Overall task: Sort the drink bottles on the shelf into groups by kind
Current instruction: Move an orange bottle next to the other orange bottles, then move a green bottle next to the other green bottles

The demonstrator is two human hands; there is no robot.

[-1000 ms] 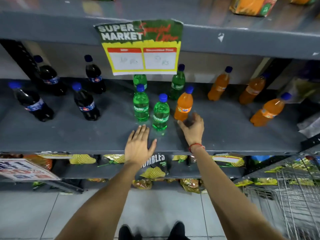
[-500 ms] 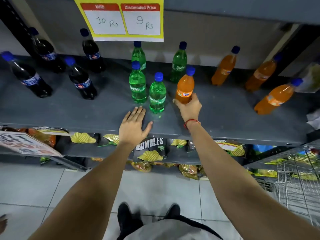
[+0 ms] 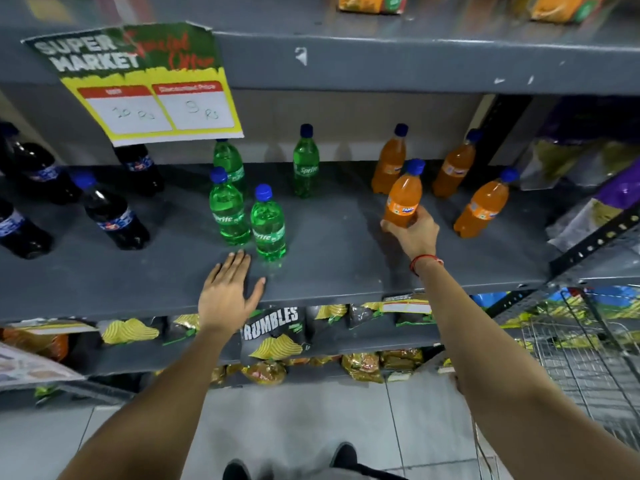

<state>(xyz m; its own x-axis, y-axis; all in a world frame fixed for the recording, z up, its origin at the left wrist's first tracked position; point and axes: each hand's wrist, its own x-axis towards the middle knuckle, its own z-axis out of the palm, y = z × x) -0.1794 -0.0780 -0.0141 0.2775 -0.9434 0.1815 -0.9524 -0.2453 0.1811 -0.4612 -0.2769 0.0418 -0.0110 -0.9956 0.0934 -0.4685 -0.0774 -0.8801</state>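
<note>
My right hand (image 3: 414, 235) grips an orange Fanta bottle (image 3: 403, 199) by its base, among three other orange bottles (image 3: 389, 164) (image 3: 454, 169) (image 3: 483, 207) at the right of the grey shelf (image 3: 329, 244). Several green Sprite bottles stand mid-shelf: two close together in front (image 3: 227, 211) (image 3: 268, 226), one behind them (image 3: 228, 161), one further right at the back (image 3: 305, 164). Dark cola bottles (image 3: 114, 216) (image 3: 140, 169) (image 3: 33, 168) fill the left. My left hand (image 3: 227, 292) lies flat and open on the shelf's front edge, just before the green bottles.
A yellow and green price sign (image 3: 145, 81) hangs from the upper shelf, hiding some bottle tops. Snack bags (image 3: 272, 336) fill the shelf below. A wire shopping trolley (image 3: 581, 355) stands at the lower right. Packets (image 3: 595, 199) lie at the shelf's right end.
My right hand closed on the orange bottle beside the green ones and carried it right, into the orange group. My left hand stayed flat on the shelf.
</note>
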